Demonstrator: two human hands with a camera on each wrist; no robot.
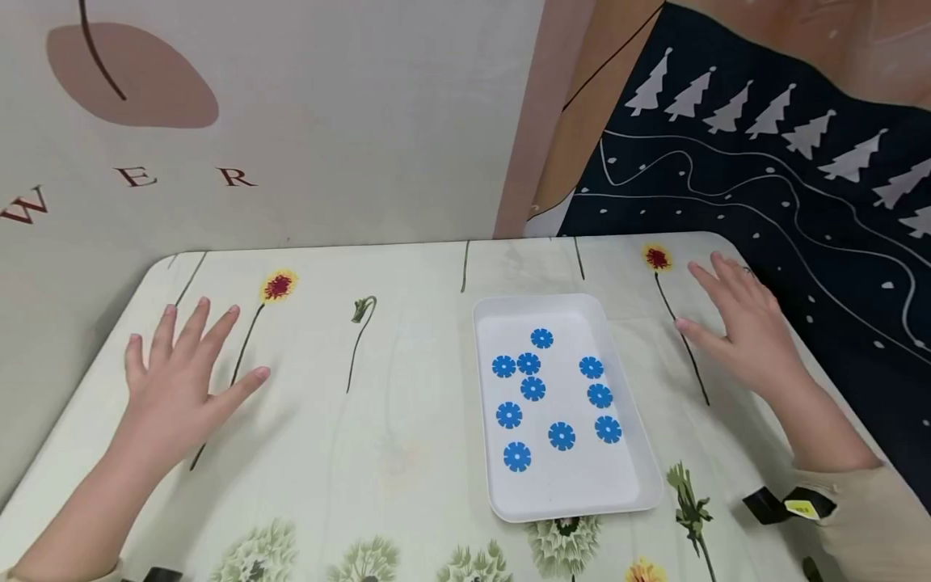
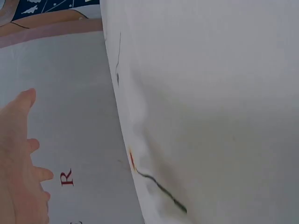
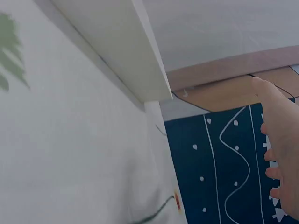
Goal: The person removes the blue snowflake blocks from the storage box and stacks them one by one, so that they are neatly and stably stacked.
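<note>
My left hand (image 1: 178,384) hovers over the left side of the table, fingers spread and holding nothing. Over on the right, my right hand (image 1: 749,323) is likewise spread, with nothing in it. Between them, nearer the right hand, sits a white shallow tray (image 1: 567,493). Several small blue notched discs (image 1: 562,436) lie scattered flat in it, a few close together at its left. The left wrist view shows the left hand (image 2: 21,172) at its edge, away from the tabletop. In the right wrist view, the tray's outer wall (image 3: 117,46) stands beside the right hand (image 3: 282,149).
A white cloth (image 1: 407,453) printed with flowers and stems covers the table. Behind the table's far edge rises a pale wall covering (image 1: 364,121) with printed letters. A dark blue fabric (image 1: 727,178) with white trees hangs at the right.
</note>
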